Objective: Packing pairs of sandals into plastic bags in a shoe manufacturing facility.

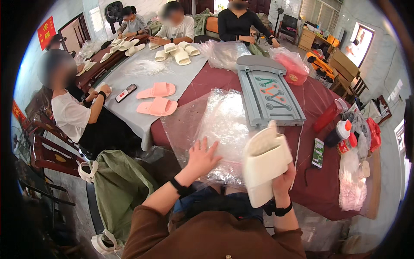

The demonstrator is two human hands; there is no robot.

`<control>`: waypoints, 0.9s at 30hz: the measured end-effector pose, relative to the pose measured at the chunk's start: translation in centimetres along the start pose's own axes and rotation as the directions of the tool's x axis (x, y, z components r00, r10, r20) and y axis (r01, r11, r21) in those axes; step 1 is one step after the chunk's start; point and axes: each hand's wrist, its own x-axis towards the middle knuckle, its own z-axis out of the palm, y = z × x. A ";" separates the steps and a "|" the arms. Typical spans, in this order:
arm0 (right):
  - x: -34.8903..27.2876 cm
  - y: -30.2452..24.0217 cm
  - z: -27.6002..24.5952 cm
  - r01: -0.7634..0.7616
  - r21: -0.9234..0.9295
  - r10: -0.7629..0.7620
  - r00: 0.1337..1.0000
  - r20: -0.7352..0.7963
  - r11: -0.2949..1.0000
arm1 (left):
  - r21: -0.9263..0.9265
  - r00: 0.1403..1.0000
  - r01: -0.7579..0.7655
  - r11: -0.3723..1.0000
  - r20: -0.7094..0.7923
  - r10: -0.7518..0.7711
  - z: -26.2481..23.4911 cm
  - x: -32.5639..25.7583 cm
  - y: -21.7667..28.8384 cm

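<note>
My right hand [284, 180] grips a pair of cream-white slide slippers [266, 162], held upright above the table's near edge. They are pressed together, and the rear one is mostly hidden behind the front one. Under my left hand [202, 156] lies a stack of clear plastic bags [224, 116]. That hand is flat with its fingers spread, touching the bags' near part and holding nothing. Left of the bags, a pair of pink slide slippers [157, 106] rests on the grey cloth.
A grey plastic board [271, 93] stands beyond the bags. At right are a phone [318, 153], bottles [338, 132] and a red tumbler [327, 116]. More white slippers [179, 54] lie at the far side. Several people sit around the table; a green sack [118, 185] hangs at left.
</note>
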 end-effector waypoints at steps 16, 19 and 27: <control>-0.1 4.2 -0.3 0.116 -0.580 0.162 0.900 0.405 0.806 | -0.253 0.928 -0.356 0.900 0.017 0.372 2.0 4.0 -2.2; 0.7 1.4 1.5 0.083 -0.475 0.120 0.917 0.381 0.876 | -0.167 0.936 -0.323 0.932 0.089 0.341 -0.8 4.7 -0.8; 3.5 2.1 9.6 0.154 -0.188 -0.031 0.846 0.532 0.970 | -0.615 0.892 -0.432 0.660 -0.184 0.412 4.6 5.5 -3.9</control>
